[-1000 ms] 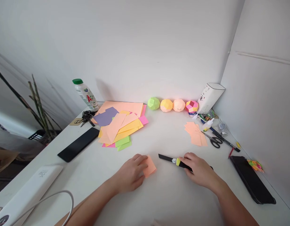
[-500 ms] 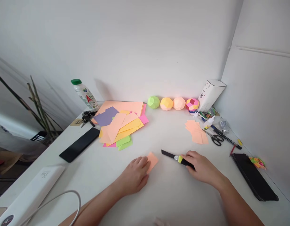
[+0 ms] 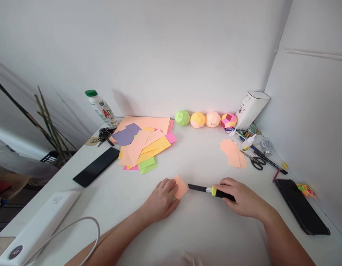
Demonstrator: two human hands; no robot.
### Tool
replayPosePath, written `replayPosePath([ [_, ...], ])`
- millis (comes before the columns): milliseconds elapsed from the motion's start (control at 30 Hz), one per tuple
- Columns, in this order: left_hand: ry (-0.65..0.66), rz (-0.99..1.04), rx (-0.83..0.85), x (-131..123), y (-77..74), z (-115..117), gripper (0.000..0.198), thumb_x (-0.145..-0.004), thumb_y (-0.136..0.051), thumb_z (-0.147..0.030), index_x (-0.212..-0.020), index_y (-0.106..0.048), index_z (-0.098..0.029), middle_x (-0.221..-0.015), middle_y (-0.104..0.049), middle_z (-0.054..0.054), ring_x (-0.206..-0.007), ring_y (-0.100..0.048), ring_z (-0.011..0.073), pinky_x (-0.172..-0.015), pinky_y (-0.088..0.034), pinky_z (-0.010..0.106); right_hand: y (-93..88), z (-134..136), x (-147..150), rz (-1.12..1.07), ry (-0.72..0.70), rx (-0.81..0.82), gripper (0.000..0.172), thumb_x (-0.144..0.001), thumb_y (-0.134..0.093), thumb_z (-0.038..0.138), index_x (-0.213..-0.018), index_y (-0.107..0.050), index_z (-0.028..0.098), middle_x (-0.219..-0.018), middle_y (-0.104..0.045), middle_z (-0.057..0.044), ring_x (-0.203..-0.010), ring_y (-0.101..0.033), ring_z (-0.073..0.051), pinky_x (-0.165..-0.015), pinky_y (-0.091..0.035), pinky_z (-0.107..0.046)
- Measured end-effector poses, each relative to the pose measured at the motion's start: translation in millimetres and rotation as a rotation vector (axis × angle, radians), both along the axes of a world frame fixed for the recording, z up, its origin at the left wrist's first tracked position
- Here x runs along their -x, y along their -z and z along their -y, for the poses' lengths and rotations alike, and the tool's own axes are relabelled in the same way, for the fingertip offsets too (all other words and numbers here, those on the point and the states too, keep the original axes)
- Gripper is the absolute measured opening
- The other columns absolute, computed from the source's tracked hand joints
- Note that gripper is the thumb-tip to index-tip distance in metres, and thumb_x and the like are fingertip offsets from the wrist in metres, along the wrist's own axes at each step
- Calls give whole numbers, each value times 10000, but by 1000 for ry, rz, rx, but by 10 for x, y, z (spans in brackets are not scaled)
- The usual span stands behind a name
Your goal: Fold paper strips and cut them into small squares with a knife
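My left hand (image 3: 163, 197) is closed on a small peach paper piece (image 3: 181, 187), whose free part sticks out to the right of the fingers. In my right hand (image 3: 240, 195) is a box cutter (image 3: 215, 191) with a black and yellow handle. Its dark blade is extended and points left, with the tip close to the paper's right corner; whether they touch I cannot tell. Beyond my right hand lie several cut peach paper pieces (image 3: 233, 153), partly overlapping. A loose pile of coloured paper (image 3: 145, 147) spreads out beyond my left hand.
Several folded paper balls (image 3: 197, 120) line the wall. At right lie scissors (image 3: 256, 162), a glue bottle (image 3: 248, 142), pens and a black phone (image 3: 302, 207). A dark slab (image 3: 96, 167), keys (image 3: 105, 136), a bottle (image 3: 102, 109) and a white corded device (image 3: 40, 225) stand or lie left.
The box cutter has turned flatter, and its tip has come nearer the paper in my left hand. More of that paper shows past my fingers. The view has shifted slightly.
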State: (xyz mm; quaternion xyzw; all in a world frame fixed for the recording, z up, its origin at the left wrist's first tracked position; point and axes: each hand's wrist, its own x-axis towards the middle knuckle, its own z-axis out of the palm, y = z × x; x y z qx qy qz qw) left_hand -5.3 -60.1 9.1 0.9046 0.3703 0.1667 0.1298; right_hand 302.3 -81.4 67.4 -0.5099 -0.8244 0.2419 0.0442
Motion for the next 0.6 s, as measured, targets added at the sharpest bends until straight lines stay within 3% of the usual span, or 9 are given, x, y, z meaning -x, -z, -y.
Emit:
replayPosePath([
  [133,-7,29,-27,-27,12,0,52,-829,-485,-206,-880,-486,-193,-946,-520,85,-886,-508,240,-777,-481,406,-61,25,20,8,-29,54,525,-748,-483,85,-1215,-605,290,-1020,-591,-47,-888,-595,-184,-718,-506,-281],
  [367,-10,37,-71,-52,44,-31,87,-841,-511,-266,-820,-485,-186,-885,-524,72,-827,-505,227,-768,-468,417,-38,29,14,27,-27,61,533,-731,-490,80,-1207,-611,286,-1009,-583,-46,-876,-589,-184,-733,-495,-287],
  [600,-32,39,-78,-49,96,-61,202,-839,-526,-330,-984,-507,-190,-938,-554,93,-852,-534,248,-710,-492,405,-34,33,46,-5,-45,25,497,-758,-482,85,-1196,-614,278,-999,-585,-56,-874,-583,-186,-710,-495,-283],
])
